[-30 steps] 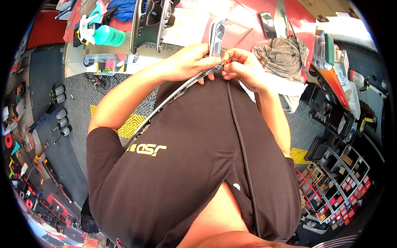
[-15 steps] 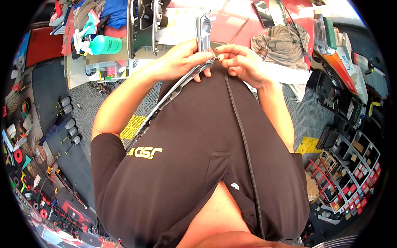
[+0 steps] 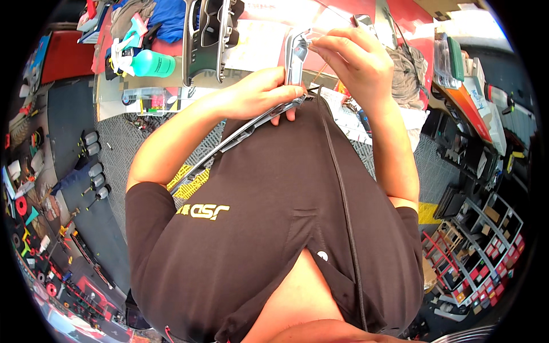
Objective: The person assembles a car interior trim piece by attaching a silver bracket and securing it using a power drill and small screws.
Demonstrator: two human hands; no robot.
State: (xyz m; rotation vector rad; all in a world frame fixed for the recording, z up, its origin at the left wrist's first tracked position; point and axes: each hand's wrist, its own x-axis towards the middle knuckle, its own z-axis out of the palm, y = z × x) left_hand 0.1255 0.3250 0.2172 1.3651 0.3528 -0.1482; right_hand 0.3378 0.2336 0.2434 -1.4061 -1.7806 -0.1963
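My left hand (image 3: 260, 94) is closed around a long, thin grey trim strip (image 3: 294, 67), its thumb lying across the strip just below the bend. The short upper leg points away from me and shows its hollow, ribbed back. From the hand, the long leg slants down to the left across my front toward my left elbow. My right hand (image 3: 363, 66) is raised beside the strip's far tip, thumb and forefinger pinched at its right edge. Whatever sits between those fingertips is too small to make out.
On the red-topped bench ahead lie a black centre-console panel (image 3: 194, 43), a green spray bottle (image 3: 153, 64), a crumpled grey cloth (image 3: 407, 74) and a phone (image 3: 363, 23). A clear parts box (image 3: 150, 97) sits at the near edge. A dark cord (image 3: 343, 206) hangs down my front.
My right hand has moved from the strip's bend up and away to its far tip. The left hand keeps its hold, and the strip has shifted slightly right and nearer.
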